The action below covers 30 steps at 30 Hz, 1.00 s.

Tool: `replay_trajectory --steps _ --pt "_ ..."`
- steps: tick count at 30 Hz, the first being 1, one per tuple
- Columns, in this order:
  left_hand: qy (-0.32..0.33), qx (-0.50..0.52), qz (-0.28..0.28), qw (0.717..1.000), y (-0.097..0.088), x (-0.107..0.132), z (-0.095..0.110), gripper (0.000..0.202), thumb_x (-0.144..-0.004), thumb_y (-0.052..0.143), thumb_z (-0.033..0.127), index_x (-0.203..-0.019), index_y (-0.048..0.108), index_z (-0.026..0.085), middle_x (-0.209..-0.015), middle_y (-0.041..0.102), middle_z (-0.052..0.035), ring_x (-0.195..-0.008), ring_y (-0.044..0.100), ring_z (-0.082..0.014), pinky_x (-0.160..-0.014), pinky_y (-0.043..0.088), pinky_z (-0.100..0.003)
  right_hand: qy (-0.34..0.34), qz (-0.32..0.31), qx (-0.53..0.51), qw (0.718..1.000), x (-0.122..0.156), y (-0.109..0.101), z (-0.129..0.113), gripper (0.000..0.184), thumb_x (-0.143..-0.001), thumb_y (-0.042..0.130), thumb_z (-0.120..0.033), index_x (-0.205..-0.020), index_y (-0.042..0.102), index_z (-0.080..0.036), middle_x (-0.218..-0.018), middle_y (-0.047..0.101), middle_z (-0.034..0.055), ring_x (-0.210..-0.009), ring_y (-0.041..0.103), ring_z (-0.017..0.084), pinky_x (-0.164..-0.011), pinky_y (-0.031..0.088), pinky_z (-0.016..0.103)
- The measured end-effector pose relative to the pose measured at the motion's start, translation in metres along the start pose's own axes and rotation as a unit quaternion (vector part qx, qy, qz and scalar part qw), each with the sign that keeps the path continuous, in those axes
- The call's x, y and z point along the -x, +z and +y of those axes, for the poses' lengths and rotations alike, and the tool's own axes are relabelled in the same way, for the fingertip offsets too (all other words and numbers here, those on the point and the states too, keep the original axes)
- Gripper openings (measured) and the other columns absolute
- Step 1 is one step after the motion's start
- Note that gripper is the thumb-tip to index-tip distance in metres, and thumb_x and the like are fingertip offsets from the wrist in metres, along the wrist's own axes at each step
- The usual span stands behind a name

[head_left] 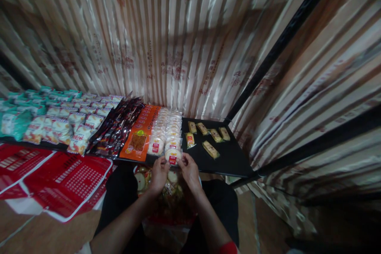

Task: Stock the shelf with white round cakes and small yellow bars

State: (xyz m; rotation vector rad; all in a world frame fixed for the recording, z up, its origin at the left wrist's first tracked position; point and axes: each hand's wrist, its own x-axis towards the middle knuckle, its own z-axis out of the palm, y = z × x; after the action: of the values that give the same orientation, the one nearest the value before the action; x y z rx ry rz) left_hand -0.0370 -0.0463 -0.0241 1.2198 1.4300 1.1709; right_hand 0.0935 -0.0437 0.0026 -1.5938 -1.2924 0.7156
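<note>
Between my two hands is a round white cracker packet (pixel 173 157) in clear wrap with a red and yellow label. My left hand (pixel 160 172) pinches its left edge and my right hand (pixel 189 170) pinches its right edge. It lies at the front end of a row of like packets (pixel 173 131), at the front edge of the black shelf (pixel 235 156). A second such row (pixel 157 131) runs alongside on the left. Below my hands, between my knees, an open bag (pixel 169 196) holds more wrapped snacks, partly hidden by my forearms.
Left of the rows lie an orange snack pack (pixel 138 137), dark shiny packets (pixel 116 125), white packets (pixel 80 137) and teal packets (pixel 19 123). Several small yellow packets (pixel 210 149) lie on the right. Red bags (pixel 68 182) are on the floor. A striped curtain (pixel 166 47) hangs behind the black frame bars (pixel 276 53).
</note>
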Motion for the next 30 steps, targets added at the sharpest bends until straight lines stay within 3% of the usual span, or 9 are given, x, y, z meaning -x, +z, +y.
replay_trajectory --steps 4,8,18,23,30 --pt "0.076 -0.069 0.042 0.994 -0.001 0.006 0.004 0.034 -0.078 0.047 0.021 -0.111 0.05 0.015 -0.11 0.052 -0.0122 -0.077 0.06 -0.0137 -0.077 0.052 -0.035 -0.036 0.035 0.023 0.998 -0.005 0.003 0.002 0.024 -0.071 0.054 -0.037 -0.083 0.064 -0.018 -0.091 0.062 0.0078 -0.082 0.059 0.02 -0.072 0.049 0.03" --pt "0.125 -0.084 0.048 0.987 0.0 0.009 0.004 0.036 -0.079 0.043 0.016 -0.115 0.046 0.015 -0.115 0.047 -0.0131 -0.081 0.06 -0.014 -0.08 0.052 -0.038 -0.042 0.035 0.065 0.996 -0.01 0.003 0.002 0.025 -0.072 0.053 -0.036 -0.083 0.065 -0.018 -0.091 0.063 0.0084 -0.086 0.059 0.021 -0.079 0.046 0.032" --pt "0.116 -0.102 0.038 0.987 0.006 -0.001 0.001 0.033 -0.08 0.04 0.013 -0.112 0.049 0.013 -0.109 0.052 -0.0126 -0.088 0.061 -0.0163 -0.084 0.051 -0.037 -0.018 0.019 0.115 0.993 -0.022 0.009 -0.001 0.025 -0.074 0.05 -0.032 -0.092 0.063 -0.019 -0.089 0.067 0.0059 -0.079 0.062 0.019 -0.072 0.047 0.029" --pt "0.12 -0.1 0.038 0.987 0.009 -0.005 0.001 0.034 -0.079 0.039 0.012 -0.111 0.05 0.013 -0.113 0.051 -0.0132 -0.09 0.061 -0.0162 -0.085 0.05 -0.037 -0.011 0.021 0.083 0.996 -0.021 0.015 0.001 0.033 -0.077 0.047 -0.032 -0.105 0.058 -0.018 -0.091 0.067 0.0068 -0.072 0.063 0.018 -0.068 0.049 0.03" --pt "0.143 -0.139 0.029 0.979 0.006 -0.004 -0.003 0.041 -0.078 0.037 0.009 -0.118 0.048 0.012 -0.121 0.046 -0.0149 -0.096 0.059 -0.0168 -0.09 0.048 -0.037 -0.072 0.039 0.078 0.994 -0.02 0.02 0.014 0.05 -0.077 0.048 -0.031 -0.125 0.05 -0.018 -0.114 0.059 0.0118 -0.096 0.058 0.022 -0.082 0.049 0.037"
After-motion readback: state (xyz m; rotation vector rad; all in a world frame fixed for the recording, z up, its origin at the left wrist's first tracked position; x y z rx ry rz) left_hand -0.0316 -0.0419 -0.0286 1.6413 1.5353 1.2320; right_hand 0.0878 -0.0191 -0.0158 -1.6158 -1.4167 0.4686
